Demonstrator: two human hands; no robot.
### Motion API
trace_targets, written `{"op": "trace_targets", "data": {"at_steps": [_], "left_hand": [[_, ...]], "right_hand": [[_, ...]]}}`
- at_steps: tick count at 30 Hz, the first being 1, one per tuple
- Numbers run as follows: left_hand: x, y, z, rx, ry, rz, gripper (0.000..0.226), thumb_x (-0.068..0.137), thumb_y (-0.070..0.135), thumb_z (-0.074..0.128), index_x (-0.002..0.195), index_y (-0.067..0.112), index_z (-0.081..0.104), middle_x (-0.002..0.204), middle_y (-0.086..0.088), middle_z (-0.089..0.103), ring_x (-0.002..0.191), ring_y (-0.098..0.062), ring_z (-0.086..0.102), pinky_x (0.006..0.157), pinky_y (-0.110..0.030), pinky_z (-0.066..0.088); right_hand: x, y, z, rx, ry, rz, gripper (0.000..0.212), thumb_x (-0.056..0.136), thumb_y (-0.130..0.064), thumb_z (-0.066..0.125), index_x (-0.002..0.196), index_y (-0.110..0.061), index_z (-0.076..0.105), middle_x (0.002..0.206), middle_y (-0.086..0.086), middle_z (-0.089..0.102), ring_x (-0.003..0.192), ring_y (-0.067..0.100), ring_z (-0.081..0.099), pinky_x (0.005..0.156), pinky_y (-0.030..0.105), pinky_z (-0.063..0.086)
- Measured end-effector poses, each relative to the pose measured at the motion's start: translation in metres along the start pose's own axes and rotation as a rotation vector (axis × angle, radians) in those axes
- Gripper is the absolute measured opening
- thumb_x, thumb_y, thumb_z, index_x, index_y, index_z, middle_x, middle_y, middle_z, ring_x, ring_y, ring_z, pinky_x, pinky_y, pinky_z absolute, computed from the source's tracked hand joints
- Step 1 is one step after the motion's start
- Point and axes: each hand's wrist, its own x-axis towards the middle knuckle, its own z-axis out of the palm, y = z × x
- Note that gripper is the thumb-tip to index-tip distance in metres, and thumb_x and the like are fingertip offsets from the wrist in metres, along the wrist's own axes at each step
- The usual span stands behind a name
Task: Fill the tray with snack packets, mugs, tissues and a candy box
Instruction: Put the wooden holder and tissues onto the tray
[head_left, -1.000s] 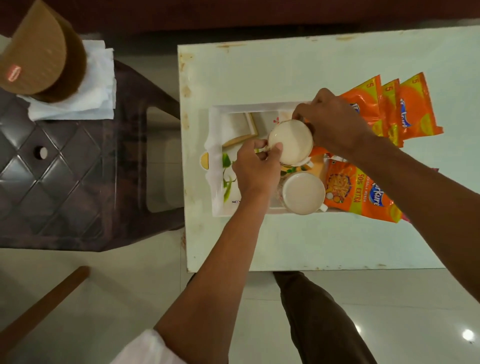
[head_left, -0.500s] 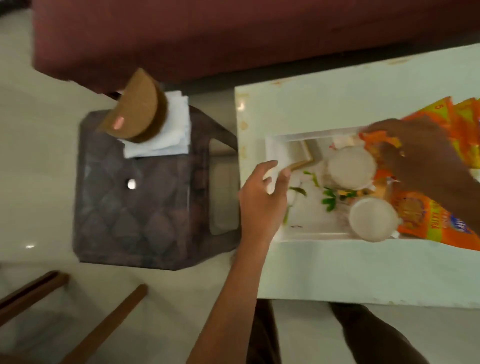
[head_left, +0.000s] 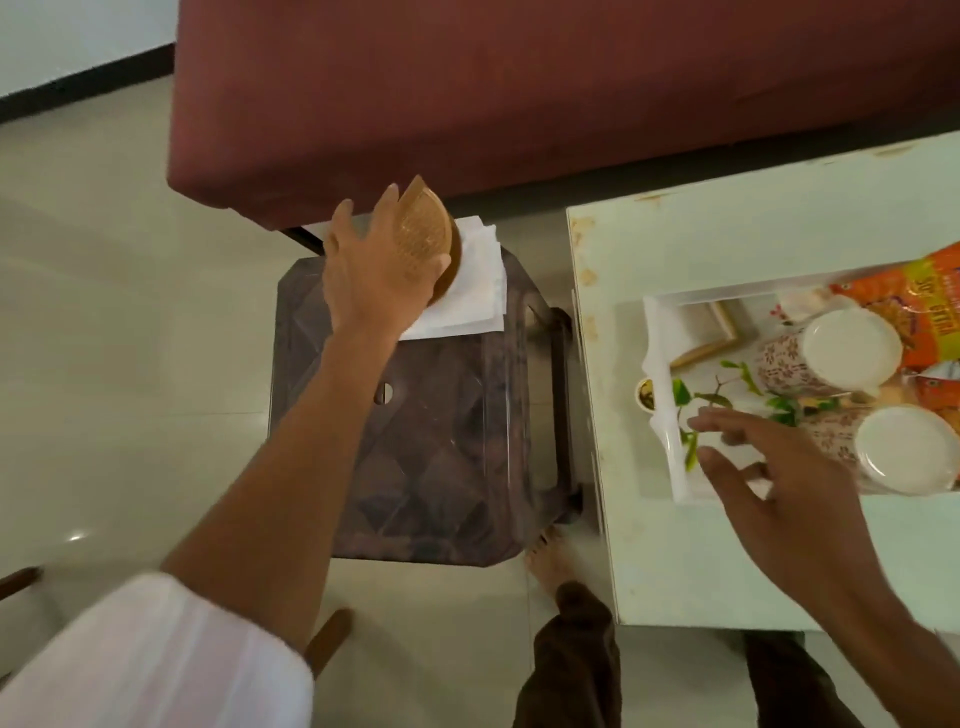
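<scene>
A brown, half-round candy box (head_left: 428, 234) lies on a stack of white tissues (head_left: 467, 301) on a dark stool. My left hand (head_left: 374, 275) reaches over the box with fingers spread, covering its left part; no closed grip shows. The white tray (head_left: 660, 332) stands on the pale table to the right. It holds two patterned mugs, one farther (head_left: 852, 345) and one nearer (head_left: 906, 449), and orange snack packets (head_left: 919, 301) at its right side. My right hand (head_left: 779, 483) hovers open above the tray's near left corner, holding nothing.
The dark plastic stool (head_left: 426, 441) stands close against the left edge of the white table (head_left: 675, 561). A maroon sofa (head_left: 519, 93) runs along the back. My foot (head_left: 550, 561) is on the tiled floor between stool and table. A wooden bar (head_left: 327, 639) lies near my left arm.
The view has swung left. My left hand left the tray and moved to the candy box on the stool. My right hand let go of the farther mug and drew back to the tray's near corner.
</scene>
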Motion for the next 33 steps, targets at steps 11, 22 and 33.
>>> {"op": "trace_targets", "data": {"at_steps": [11, 22, 33], "left_hand": [[0.001, -0.008, 0.009, -0.314, 0.077, 0.085, 0.095, 0.076, 0.059, 0.073, 0.155, 0.029, 0.029, 0.147, -0.002, 0.051, 0.132, -0.019, 0.048, 0.104, -0.028, 0.038], [-0.217, 0.109, 0.031, -1.351, -0.49, -0.207, 0.054, 0.078, 0.06, 0.069, 0.129, 0.06, 0.051, 0.132, 0.017, 0.061, 0.115, -0.009, 0.064, 0.079, -0.025, 0.06], [-0.253, 0.19, 0.085, -1.247, -0.366, -0.234, 0.055, 0.097, 0.061, 0.026, 0.125, 0.031, 0.062, 0.124, 0.006, 0.065, 0.113, -0.005, 0.062, 0.093, -0.023, 0.054]], "right_hand": [[-0.024, -0.022, 0.031, 0.037, 0.02, 0.105, 0.022, 0.09, -0.024, 0.062, 0.108, -0.037, 0.062, 0.108, -0.033, 0.056, 0.095, 0.001, 0.057, 0.065, 0.004, 0.041], [-0.032, -0.056, -0.002, 0.592, -0.023, 0.257, 0.025, 0.089, -0.065, 0.037, 0.104, -0.067, 0.056, 0.105, -0.041, 0.062, 0.102, -0.02, 0.056, 0.075, 0.008, 0.048], [-0.015, 0.003, -0.019, 0.591, -0.037, 0.426, 0.028, 0.091, -0.068, 0.033, 0.103, -0.056, 0.056, 0.098, -0.036, 0.064, 0.102, -0.015, 0.058, 0.069, 0.0, 0.046]]}}
